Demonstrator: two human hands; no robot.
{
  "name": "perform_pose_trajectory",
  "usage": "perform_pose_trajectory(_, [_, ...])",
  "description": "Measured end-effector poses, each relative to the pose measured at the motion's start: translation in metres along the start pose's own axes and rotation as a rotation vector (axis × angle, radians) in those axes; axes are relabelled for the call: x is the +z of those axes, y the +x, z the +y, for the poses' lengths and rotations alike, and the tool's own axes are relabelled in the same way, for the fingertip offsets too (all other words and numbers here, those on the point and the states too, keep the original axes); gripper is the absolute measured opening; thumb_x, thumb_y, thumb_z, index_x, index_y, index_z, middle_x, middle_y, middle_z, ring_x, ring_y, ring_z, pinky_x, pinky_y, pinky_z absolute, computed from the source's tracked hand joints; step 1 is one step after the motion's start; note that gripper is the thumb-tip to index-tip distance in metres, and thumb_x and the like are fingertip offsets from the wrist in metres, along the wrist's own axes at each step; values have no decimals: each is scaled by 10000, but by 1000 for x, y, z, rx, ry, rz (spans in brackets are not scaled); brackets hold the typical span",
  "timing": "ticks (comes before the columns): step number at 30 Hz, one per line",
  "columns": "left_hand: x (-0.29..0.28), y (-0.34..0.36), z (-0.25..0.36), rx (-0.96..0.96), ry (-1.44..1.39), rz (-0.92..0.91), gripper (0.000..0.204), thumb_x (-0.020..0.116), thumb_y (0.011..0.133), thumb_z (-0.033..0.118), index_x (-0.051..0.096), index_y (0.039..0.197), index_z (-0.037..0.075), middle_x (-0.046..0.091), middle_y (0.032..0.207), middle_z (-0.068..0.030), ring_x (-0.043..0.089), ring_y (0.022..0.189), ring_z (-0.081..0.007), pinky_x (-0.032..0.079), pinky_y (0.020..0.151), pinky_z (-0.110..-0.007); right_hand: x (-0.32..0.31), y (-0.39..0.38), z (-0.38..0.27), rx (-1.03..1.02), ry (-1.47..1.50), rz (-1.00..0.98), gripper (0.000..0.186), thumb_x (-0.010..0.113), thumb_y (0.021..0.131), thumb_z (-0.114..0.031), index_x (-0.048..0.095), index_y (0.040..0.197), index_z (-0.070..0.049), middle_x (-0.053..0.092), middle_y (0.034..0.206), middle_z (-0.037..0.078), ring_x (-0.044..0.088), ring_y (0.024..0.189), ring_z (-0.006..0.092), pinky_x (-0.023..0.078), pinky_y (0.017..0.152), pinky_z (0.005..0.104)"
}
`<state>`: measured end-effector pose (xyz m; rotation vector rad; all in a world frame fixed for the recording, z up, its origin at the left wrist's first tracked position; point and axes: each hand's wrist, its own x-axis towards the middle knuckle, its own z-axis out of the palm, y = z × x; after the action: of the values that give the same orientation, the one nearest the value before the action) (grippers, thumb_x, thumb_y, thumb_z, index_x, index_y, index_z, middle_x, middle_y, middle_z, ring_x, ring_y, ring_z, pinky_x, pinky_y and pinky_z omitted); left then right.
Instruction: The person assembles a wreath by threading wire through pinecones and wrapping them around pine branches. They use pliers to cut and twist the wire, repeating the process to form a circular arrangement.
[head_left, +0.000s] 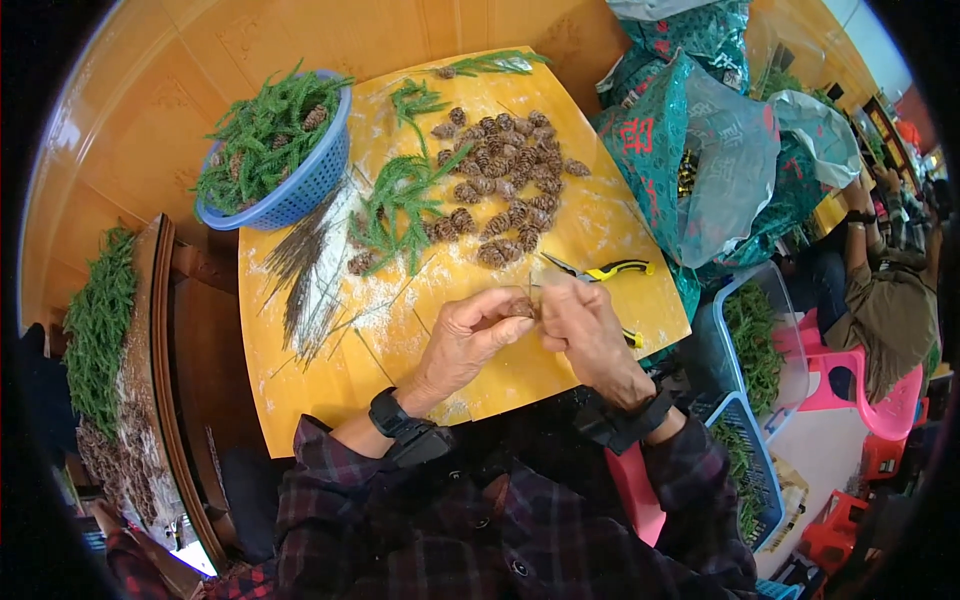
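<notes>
Both hands meet over the near edge of the yellow table: the left hand and the right hand have their fingertips pinched together on 1 small brown pine cone, apparently with a thin wire at it, though the fingers hide the detail. A large heap of loose cones lies toward the far edge beside green sprigs, a bundle of wires lies near the left edge, and yellow-handled pliers rest just beyond the right hand. Judging by that heap, most cones are still unworked, while the blue basket at the far left corner holds greenery with a few cones.
</notes>
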<state>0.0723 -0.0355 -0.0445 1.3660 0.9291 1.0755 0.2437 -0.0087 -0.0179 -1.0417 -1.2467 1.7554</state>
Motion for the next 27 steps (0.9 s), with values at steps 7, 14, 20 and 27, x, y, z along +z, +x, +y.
perform_pose_trajectory(7, [-1,-2,-3,-141,-74,61,225,661,850,110,559,1032,25,594,834,34,512,775,-33,429,672,-203,11,-5,-1,-246,-41,110,152,579,912,-186,635,875,-49,491,714,-18,438,651,58,369,593,211])
perform_pose_trajectory(14, [6,1,4,-67,-242,108,142,595,872,82,540,983,14,550,804,22,476,737,-78,406,661,-225,12,5,19,-465,-178,89,100,620,865,-43,654,942,11,573,878,34,520,837,100,434,729,216])
perform_pose_trajectory(20, [-14,8,7,107,121,96,125,526,890,101,512,831,-9,525,747,-45,475,693,-138,405,642,-290,10,-1,18,-400,-192,33,80,635,852,-27,655,916,16,561,832,37,533,788,99,445,692,218])
perform_pose_trajectory(27, [-20,9,8,272,259,18,154,526,849,61,479,718,-6,423,655,-85,429,628,-226,383,618,-347,11,0,23,-335,-209,-61,48,620,857,-12,625,837,30,541,756,28,546,666,99,461,622,224])
